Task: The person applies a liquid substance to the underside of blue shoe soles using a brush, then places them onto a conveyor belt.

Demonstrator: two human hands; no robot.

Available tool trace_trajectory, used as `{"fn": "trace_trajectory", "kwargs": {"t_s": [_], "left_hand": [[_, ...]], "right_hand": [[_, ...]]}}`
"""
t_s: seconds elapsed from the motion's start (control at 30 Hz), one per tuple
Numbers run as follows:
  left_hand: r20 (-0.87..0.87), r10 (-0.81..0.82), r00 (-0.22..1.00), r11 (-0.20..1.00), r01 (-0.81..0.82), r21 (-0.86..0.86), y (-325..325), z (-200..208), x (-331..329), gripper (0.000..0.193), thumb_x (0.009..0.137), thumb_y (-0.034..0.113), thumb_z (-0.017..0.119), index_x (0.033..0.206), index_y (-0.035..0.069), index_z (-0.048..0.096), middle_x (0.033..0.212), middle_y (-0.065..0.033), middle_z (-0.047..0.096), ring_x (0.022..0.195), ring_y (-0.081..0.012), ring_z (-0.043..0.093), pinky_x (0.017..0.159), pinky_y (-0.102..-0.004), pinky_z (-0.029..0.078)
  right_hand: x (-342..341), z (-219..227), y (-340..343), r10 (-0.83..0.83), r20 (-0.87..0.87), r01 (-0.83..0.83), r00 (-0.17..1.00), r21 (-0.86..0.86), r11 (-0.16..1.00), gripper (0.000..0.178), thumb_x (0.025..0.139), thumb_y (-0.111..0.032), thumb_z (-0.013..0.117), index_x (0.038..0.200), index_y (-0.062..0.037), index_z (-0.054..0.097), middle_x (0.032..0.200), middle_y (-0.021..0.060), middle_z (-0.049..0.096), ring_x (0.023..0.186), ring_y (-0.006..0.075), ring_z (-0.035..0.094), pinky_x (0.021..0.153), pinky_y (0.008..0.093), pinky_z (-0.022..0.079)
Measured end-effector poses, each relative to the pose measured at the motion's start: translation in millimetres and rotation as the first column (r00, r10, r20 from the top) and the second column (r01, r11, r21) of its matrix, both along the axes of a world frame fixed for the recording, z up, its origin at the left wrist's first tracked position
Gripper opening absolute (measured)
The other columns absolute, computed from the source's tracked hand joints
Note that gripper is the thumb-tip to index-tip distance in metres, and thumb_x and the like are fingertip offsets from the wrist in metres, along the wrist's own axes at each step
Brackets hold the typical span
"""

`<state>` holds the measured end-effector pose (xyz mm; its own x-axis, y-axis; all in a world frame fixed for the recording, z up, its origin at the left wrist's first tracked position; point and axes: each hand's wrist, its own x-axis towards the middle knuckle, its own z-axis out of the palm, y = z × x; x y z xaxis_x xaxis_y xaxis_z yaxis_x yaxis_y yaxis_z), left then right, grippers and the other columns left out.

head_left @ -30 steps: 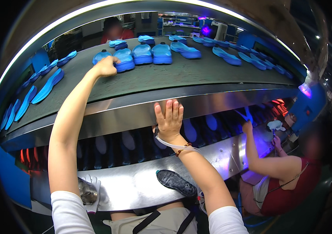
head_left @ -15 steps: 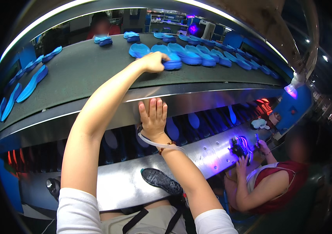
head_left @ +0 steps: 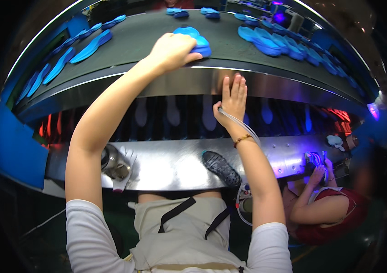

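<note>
My left hand (head_left: 174,51) reaches over the front of a dark conveyor belt (head_left: 145,34). Its fingers are wrapped around a blue shoe sole (head_left: 201,47), and a lighter blue piece (head_left: 187,31) shows just behind it. Fingers stretched out, my right hand (head_left: 233,101) rests against the metal front rail (head_left: 273,84) below the belt, holding nothing. A clear tube and a beaded bracelet (head_left: 242,140) circle that wrist. On the steel ledge nearer me lies a black shoe sole (head_left: 221,168).
A row of blue soles (head_left: 266,42) lies on the belt to the right, with more blue soles (head_left: 91,46) at left. Dark slots under the rail hold several upright sole shapes (head_left: 173,111). A metal jug (head_left: 115,163) stands on the ledge (head_left: 170,159). Right, a co-worker (head_left: 323,209) handles a lit shoe.
My left hand has pulled the blue sole away from the row toward the belt's near edge, leaving a gap. My view has shifted; my right hand stays flat at the rail.
</note>
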<state>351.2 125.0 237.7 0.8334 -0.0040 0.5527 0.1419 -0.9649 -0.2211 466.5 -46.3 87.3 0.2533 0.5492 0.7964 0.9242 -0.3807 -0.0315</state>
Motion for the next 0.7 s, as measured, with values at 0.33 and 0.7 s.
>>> {"fn": "trace_trajectory", "kwargs": {"t_s": [0.33,0.7], "left_hand": [[0.536,0.373,0.757,-0.515,0.65,-0.559,-18,-94,-200,0.028,0.08,0.013,0.051,0.104,0.002,0.047,0.086,-0.0044,0.057,0.07,-0.0113,0.056,0.063,-0.0244,0.046],[0.302,0.118,0.946,-0.965,0.18,-0.19,-151,-300,-219,0.074,0.076,0.052,0.051,0.125,-0.002,0.036,0.109,-0.0191,0.052,0.097,-0.0302,0.054,0.089,-0.0463,0.042]], "right_hand": [[-96,-61,-88,0.293,-0.778,-0.324,0.555,0.122,0.938,0.026,0.076,-0.023,0.062,0.089,-0.0017,0.064,0.078,0.0152,0.065,0.071,0.0236,0.064,0.065,0.0294,0.049],[-141,-71,-142,0.59,-0.748,-0.047,-0.303,0.63,0.775,0.022,0.081,0.002,0.054,0.103,0.0063,0.054,0.104,0.0174,0.058,0.082,0.0186,0.061,0.074,0.025,0.051]]}}
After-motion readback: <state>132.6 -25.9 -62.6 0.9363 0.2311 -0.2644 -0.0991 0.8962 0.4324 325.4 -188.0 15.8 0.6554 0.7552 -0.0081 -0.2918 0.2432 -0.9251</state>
